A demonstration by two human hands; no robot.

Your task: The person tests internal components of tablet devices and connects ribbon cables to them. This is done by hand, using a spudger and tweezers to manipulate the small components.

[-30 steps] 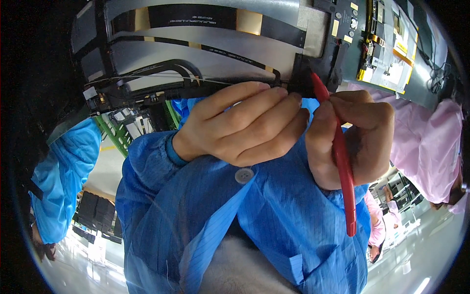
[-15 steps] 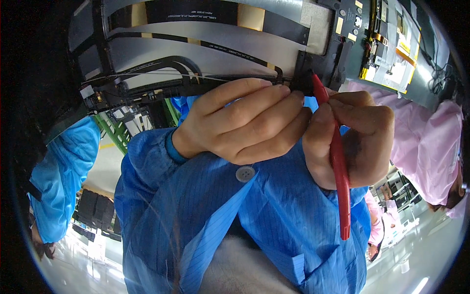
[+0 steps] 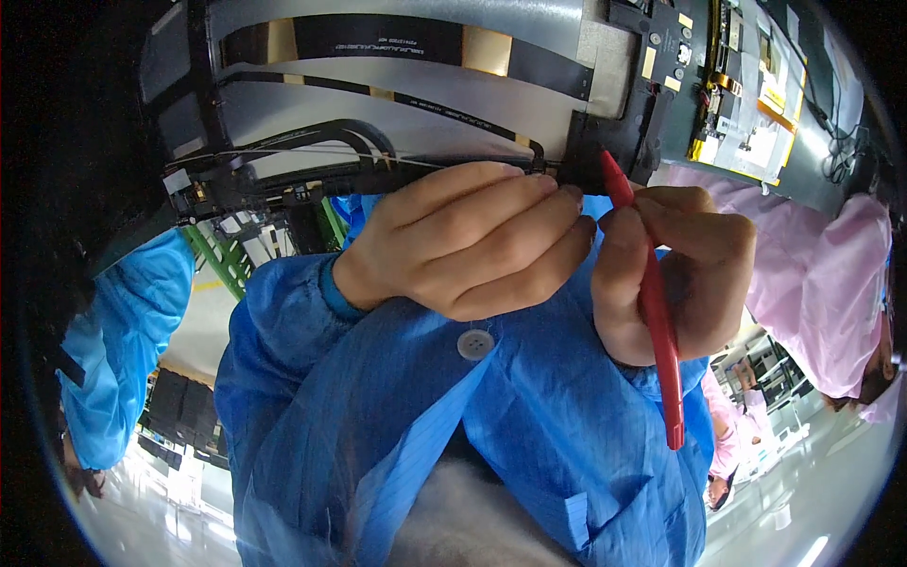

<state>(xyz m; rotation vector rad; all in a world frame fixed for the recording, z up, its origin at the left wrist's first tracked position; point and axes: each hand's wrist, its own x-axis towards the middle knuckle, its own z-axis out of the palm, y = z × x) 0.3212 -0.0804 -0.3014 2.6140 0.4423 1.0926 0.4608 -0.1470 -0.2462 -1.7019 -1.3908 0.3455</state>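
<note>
An opened electronic device, a silvery panel (image 3: 453, 90) with black flat cables (image 3: 378, 38) across it, lies in front of me. My left hand (image 3: 472, 241) is at its near edge, fingers bent and pressed together. The fingertips hide whatever they hold, if anything. In my right hand (image 3: 694, 265) a slim red pen-shaped tool (image 3: 661, 331) is pinched between thumb and fingers. Its pointed end is up at the black corner part (image 3: 590, 146) of the device; I cannot tell whether it touches. A thin pale wire (image 3: 312, 153) runs along the device's near edge.
To the right, another opened device (image 3: 751, 113) with yellow edging lies on the dark work surface, near a black cable (image 3: 841, 156). A person in pink (image 3: 822, 255) is at the right, and one in blue (image 3: 132, 331) at the left. A green rack (image 3: 222, 255) stands below the bench.
The red tool's lower end has swung slightly right and up. My right hand has shifted a little. In the picture the device sits slightly lower on its left side.
</note>
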